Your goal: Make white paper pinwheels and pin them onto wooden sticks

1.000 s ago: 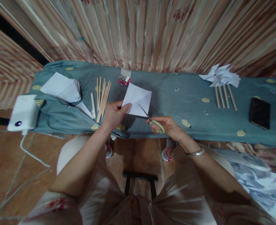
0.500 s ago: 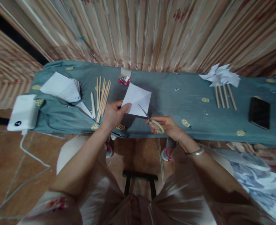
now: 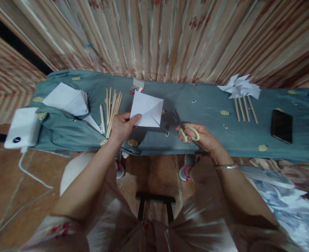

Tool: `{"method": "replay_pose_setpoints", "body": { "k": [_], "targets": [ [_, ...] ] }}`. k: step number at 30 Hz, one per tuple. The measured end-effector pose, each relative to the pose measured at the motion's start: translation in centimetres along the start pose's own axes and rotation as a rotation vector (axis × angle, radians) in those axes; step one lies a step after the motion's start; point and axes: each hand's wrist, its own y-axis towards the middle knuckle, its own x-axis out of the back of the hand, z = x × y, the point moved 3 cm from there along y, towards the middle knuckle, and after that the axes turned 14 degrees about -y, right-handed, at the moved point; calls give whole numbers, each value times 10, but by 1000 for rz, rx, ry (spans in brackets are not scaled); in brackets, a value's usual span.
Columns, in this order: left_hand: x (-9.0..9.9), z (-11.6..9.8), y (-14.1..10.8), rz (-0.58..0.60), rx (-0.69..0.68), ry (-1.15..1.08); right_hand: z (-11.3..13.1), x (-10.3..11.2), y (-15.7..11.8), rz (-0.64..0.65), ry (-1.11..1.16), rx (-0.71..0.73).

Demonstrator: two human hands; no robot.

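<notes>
My left hand [image 3: 124, 126] pinches the left corner of a white paper square [image 3: 148, 106], held above the cloth. A crease crosses the sheet, and a short slit shows near its lower right corner. To the right of the paper, my right hand [image 3: 200, 136] is closed around the green handles of a pair of scissors [image 3: 189, 133]. The scissor blades are blurred and point up and left, apart from the paper. Behind the sheet, partly covered by it, stands a small box of metal pins [image 3: 137, 86].
Wooden sticks [image 3: 114, 110], a white pencil-like stick [image 3: 102, 119] and a paper stack [image 3: 66, 99] lie left on the cloth-covered table [image 3: 196, 115]. Paper pinwheels [image 3: 239, 87] on sticks and a black phone [image 3: 282, 126] lie right. A white power bank [image 3: 22, 127] sits at the left edge.
The scissors have come away from the paper and moved right with my right hand. The slit now shows in the sheet. My left hand still holds the paper, slightly turned.
</notes>
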Motion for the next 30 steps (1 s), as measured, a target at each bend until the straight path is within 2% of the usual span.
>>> {"method": "replay_pose_setpoints", "body": {
  "k": [2, 5, 10, 15, 20, 22, 26, 30],
  "targets": [
    [-4, 2, -3, 89, 18, 22, 1, 2, 5, -119, 45, 19],
    [-12, 7, -8, 240, 77, 59, 3, 2, 14, -211, 94, 26],
    [-25, 19, -19, 396, 257, 50, 6, -1, 26, -218, 80, 50],
    [-28, 22, -21, 381, 339, 2, 6, -6, 29, -138, 53, 42],
    [-27, 16, -18, 298, 344, -42, 4, -7, 30, -120, 34, 29],
    [-28, 12, -18, 258, 323, -155, 2, -8, 31, -176, 19, 46],
    [-37, 8, -22, 243, 292, -430, -1, -11, 35, -399, -7, 87],
    [-53, 16, -32, 278, 323, -415, -4, -24, 38, -514, -68, 103]
  ]
}}
